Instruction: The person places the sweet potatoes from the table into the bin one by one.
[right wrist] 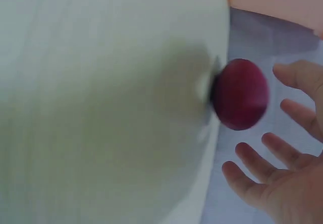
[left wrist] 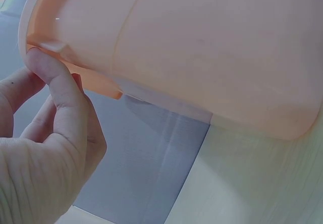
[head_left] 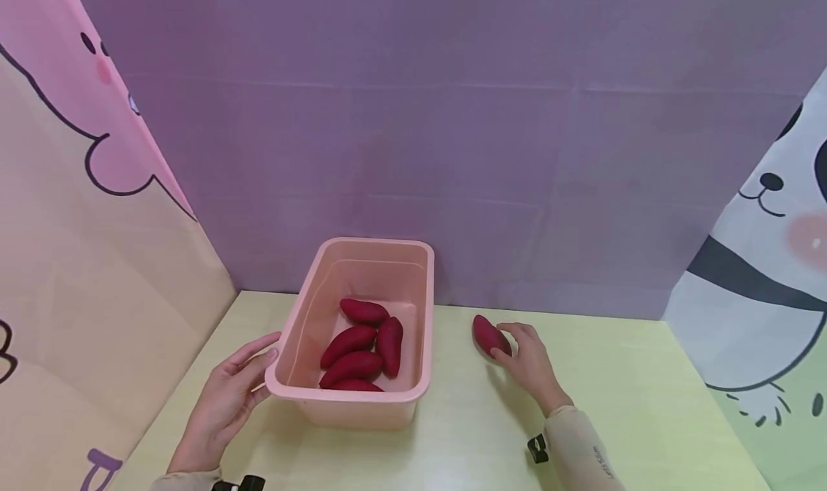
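A pink plastic bin stands on the table, with several red sweet potatoes lying inside. My left hand holds the bin's rim near its front left corner; the left wrist view shows the thumb and fingers at that rim. To the right of the bin, one more sweet potato lies on the table. Around its near end, my right hand has thumb and forefinger spread. In the right wrist view the fingers are extended and apart from that sweet potato.
The pale yellow table meets a purple backdrop just behind the bin. Printed cloth walls stand at both sides, a panda on the right one and a pink cartoon figure on the left.
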`<control>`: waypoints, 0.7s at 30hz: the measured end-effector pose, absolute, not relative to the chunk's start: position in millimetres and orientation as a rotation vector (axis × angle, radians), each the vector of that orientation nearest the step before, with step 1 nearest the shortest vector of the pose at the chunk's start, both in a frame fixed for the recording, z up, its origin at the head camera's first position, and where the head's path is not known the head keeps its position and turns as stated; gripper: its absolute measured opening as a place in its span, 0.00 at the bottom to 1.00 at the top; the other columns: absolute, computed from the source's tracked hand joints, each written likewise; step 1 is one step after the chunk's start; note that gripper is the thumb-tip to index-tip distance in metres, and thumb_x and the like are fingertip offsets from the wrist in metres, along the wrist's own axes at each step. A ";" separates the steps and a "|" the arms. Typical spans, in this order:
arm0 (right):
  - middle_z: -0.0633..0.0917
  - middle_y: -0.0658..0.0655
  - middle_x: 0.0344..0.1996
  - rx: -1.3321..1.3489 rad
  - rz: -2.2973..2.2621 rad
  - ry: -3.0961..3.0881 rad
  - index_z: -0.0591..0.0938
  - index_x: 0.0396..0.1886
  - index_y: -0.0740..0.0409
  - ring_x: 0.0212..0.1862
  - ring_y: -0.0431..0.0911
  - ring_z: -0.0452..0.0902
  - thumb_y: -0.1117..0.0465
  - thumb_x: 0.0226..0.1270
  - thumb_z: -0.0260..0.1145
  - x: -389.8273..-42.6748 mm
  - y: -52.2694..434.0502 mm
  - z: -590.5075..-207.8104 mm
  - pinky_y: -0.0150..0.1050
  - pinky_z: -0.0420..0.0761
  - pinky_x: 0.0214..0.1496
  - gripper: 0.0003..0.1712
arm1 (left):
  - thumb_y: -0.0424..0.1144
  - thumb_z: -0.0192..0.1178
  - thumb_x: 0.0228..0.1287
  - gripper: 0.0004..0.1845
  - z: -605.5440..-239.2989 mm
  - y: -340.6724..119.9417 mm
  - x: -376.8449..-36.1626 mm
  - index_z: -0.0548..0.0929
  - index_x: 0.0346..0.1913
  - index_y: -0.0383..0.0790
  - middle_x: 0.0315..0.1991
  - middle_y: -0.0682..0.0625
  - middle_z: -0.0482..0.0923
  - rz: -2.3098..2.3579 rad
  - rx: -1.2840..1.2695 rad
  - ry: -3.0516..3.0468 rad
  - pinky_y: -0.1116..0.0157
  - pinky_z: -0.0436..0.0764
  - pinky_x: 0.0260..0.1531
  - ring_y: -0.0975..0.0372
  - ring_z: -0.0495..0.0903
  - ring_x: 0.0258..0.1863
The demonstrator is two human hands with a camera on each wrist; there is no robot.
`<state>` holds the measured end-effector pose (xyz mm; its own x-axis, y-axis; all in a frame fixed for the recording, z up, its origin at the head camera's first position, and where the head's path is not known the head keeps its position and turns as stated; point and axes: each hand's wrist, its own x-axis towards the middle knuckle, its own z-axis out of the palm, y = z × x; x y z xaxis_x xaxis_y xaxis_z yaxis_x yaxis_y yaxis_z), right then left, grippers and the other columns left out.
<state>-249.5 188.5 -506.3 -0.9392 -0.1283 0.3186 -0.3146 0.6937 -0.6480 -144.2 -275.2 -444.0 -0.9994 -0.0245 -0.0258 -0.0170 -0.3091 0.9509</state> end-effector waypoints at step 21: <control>0.78 0.69 0.51 0.424 1.015 -2.654 0.83 0.57 0.64 0.52 0.63 0.77 0.73 0.55 0.75 -262.3 179.9 -527.6 0.57 0.78 0.57 0.27 | 0.31 0.57 0.74 0.16 -444.4 -275.5 -145.1 0.85 0.58 0.49 0.46 0.53 0.86 -2.553 0.050 -1.835 0.66 0.85 0.38 0.64 0.85 0.41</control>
<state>-262.3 179.9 -527.6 -0.9212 -0.1741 0.3479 -0.3618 0.7121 -0.6017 -145.1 -275.5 -444.4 -0.9995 -0.0162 -0.0274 -0.0208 -0.3190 0.9475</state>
